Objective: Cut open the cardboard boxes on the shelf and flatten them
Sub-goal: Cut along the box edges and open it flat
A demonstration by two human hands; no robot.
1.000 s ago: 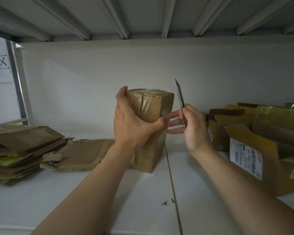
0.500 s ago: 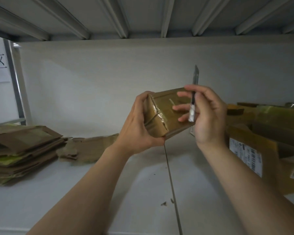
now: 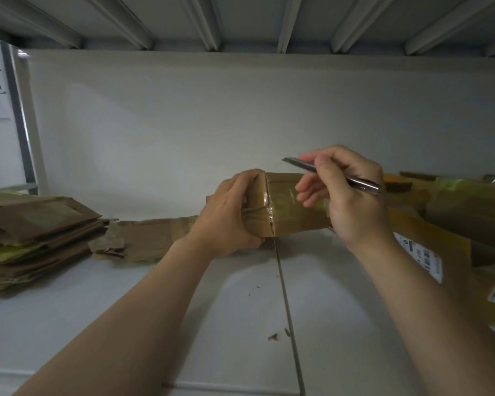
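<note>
White metal shelf (image 3: 240,310) | yellow-brown cardboard boxes (image 3: 469,212) heaped right | flattened brown cardboard stack (image 3: 35,232) left | tape-wrapped brown cardboard box (image 3: 286,212) on its side, centre | left hand (image 3: 229,221) clasps its end | right hand (image 3: 352,195) pinches slim silver knife (image 3: 360,182) above it.

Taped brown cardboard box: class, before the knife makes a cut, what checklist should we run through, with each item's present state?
1. Taped brown cardboard box gripped: ok, left hand holds its left end.
2. Slim silver utility knife secured: ok, right hand pinches it.
3. Blade touching box: not ok, it hovers above.
4. Left hand out of blade's line: not ok, blade points toward it.
5. Box resting on white shelf: cannot tell.
</note>
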